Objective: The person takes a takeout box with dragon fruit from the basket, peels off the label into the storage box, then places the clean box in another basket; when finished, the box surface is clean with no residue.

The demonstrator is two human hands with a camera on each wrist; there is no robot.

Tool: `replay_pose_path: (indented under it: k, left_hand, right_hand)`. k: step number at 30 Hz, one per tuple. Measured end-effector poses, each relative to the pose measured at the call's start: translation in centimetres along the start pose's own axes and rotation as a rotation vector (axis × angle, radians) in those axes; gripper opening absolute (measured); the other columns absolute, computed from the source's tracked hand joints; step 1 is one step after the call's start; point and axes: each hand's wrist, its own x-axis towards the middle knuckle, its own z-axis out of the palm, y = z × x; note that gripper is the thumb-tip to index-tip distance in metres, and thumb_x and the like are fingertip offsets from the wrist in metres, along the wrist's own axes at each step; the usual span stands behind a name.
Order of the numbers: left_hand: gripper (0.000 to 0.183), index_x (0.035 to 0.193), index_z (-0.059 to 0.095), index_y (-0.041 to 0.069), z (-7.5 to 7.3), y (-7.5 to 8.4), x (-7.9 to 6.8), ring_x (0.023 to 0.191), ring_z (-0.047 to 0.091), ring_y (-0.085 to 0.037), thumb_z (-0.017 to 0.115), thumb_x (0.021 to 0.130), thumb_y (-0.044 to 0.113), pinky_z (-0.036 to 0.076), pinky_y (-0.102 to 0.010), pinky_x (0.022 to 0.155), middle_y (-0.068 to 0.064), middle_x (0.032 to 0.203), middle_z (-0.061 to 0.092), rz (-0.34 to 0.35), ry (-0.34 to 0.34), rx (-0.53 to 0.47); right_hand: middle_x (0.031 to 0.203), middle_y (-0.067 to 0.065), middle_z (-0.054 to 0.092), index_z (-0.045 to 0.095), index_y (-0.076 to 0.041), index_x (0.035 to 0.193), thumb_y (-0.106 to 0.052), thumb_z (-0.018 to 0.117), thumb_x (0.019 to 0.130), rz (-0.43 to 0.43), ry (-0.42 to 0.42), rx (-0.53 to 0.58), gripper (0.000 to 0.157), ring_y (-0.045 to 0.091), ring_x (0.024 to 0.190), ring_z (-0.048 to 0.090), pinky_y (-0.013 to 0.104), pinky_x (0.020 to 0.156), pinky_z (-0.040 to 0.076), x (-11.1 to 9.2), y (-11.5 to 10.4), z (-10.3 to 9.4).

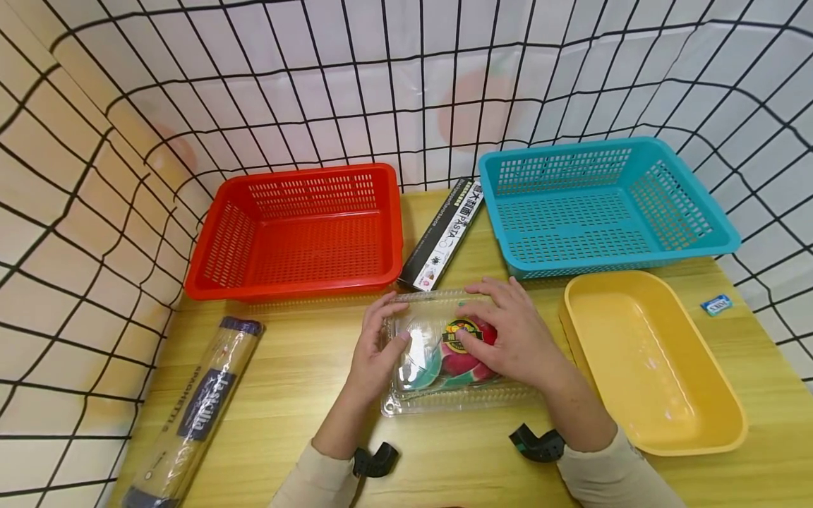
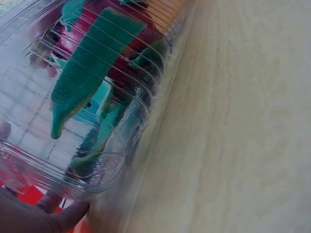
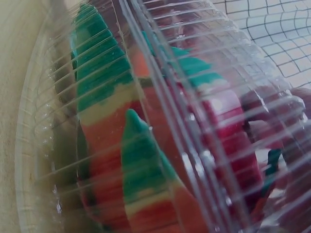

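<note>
A clear plastic clamshell box (image 1: 454, 401) lies on the table in front of me, holding red-pink pieces with green tips that look like dragon fruit (image 1: 459, 365). A black and yellow round label (image 1: 461, 334) sits on its lid. My left hand (image 1: 375, 346) holds the box's left end, thumb over the lid. Spread across the lid's right half, my right hand (image 1: 511, 339) rests with its thumb at the label. The green-tipped fruit (image 2: 95, 63) shows through the plastic in the left wrist view, and the fruit (image 3: 102, 155) fills the right wrist view.
Behind stand a red basket (image 1: 317, 288), a black and white pasta box (image 1: 444, 233) and a blue basket (image 1: 517, 264). A yellow tub (image 1: 654, 367) and a small blue packet (image 1: 716, 305) are at right. A spaghetti bag (image 1: 203, 409) lies left. Black wire mesh (image 1: 422, 109) surrounds the table.
</note>
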Motion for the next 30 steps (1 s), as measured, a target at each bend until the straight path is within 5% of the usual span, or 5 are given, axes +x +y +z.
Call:
replay_pose_path:
  k: [30]
  left_hand:
    - [0.038,0.133,0.055,0.000,0.13,-0.12,0.14,0.155,0.019,-0.037,0.057,0.095,0.003,0.003,-0.073,0.121,-0.023,0.161,0.027,-0.005,0.013,-0.030]
  right_hand:
    - [0.133,0.013,0.065,0.073,-0.013,0.095,-0.019,0.075,0.091,0.005,0.044,-0.015,0.007,0.041,0.138,0.048,0.067,0.121,0.022,0.33,-0.27,0.21]
